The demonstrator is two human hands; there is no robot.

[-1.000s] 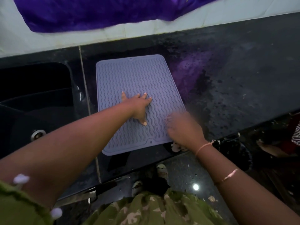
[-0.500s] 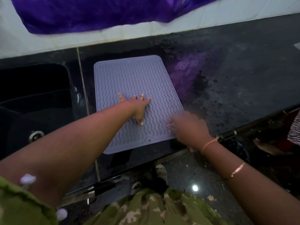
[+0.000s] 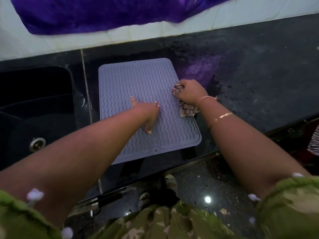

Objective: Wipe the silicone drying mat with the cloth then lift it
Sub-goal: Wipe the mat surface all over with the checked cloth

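Noted silicone drying mat [image 3: 138,83], pale lilac-grey w/ wavy ribs and raised rim, flat on black counter [image 3: 250,75] just R of sink [image 3: 34,94]. Saw left hand [image 3: 148,114] pressed on mat centre, fingers straight; right hand [image 3: 190,91] clenched round bunched patterned cloth [image 3: 187,111] at mat's R edge. Couldn't see mat's near-L corner (behind forearm) nor cloth's full extent under fist.

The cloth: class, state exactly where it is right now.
In the head view, the cloth is bunched in the right hand at the right edge of the drying mat, right of the left hand resting on it.
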